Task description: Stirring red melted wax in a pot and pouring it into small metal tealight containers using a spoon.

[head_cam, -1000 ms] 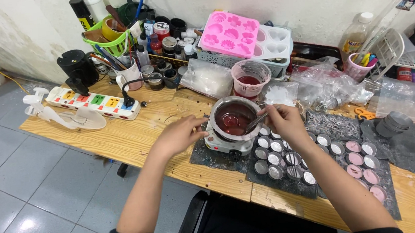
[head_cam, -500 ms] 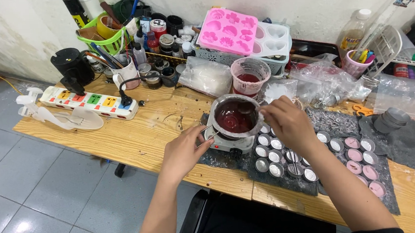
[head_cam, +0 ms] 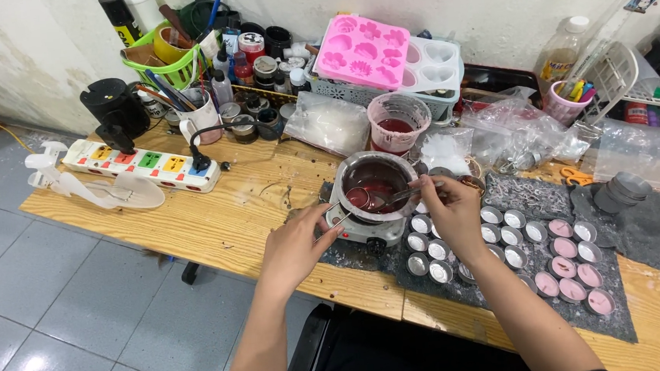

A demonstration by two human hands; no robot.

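A metal pot (head_cam: 347, 175) of dark red liquid sits on a small white hot plate (head_cam: 358, 231) on the wooden table. My right hand (head_cam: 453, 211) grips the handle of a metal spoon (head_cam: 370, 199) whose bowl rests in the liquid. My left hand (head_cam: 295, 246) lies by the hot plate's left front corner, fingertips touching a thin stick or knob there. To the right, several small round metal cups (head_cam: 504, 237) stand in rows on a dark mat (head_cam: 547, 193); those at the far right hold pink fill (head_cam: 561, 248).
A clear cup of red liquid (head_cam: 398, 123), pink and white moulds (head_cam: 363, 50), plastic bags (head_cam: 514, 138), a white power strip (head_cam: 143, 164), a green basket of tools (head_cam: 162, 59) and several jars stand behind. Grey discs (head_cam: 621, 192) sit at right. The table's front edge runs under my arms.
The view has shifted slightly. My right hand has brought the spoon into the pot. My left hand has stayed at the hot plate's left front.
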